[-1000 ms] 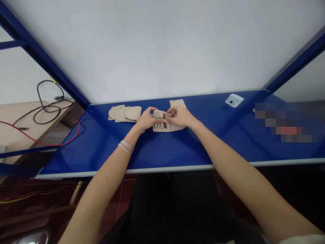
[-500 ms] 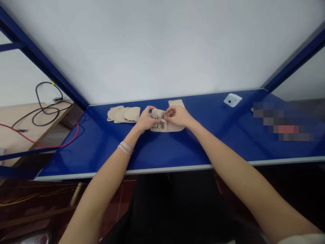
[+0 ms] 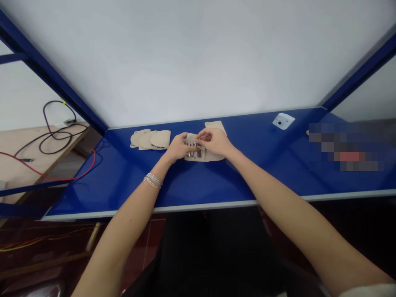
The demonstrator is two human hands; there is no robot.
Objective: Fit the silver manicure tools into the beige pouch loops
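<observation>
An unfolded beige case (image 3: 213,156) lies on the blue table, with several shiny metal tools (image 3: 193,154) in its left half; it looks like a manicure set. My left hand (image 3: 177,148) grips the case's left edge, thumb over the metal tools. Over the middle of the case, my right hand (image 3: 216,142) is closed, thumb and fingertips together at the upper ends of the tools. What lies between those fingertips is too small to make out. Behind my right hand, another beige case (image 3: 215,124) shows in part.
Several closed beige cases (image 3: 160,138) overlap in a row to the left. A white instant camera (image 3: 283,121) lies at the back right, and a blurred-out patch (image 3: 346,148) covers something farther right. Blue frame posts (image 3: 58,72) flank the table (image 3: 198,187). Cables (image 3: 57,140) lie at the far left.
My right hand has shifted slightly left, its fingertips now above the metal tools rather than beside them. My left hand still holds the case, which has barely moved.
</observation>
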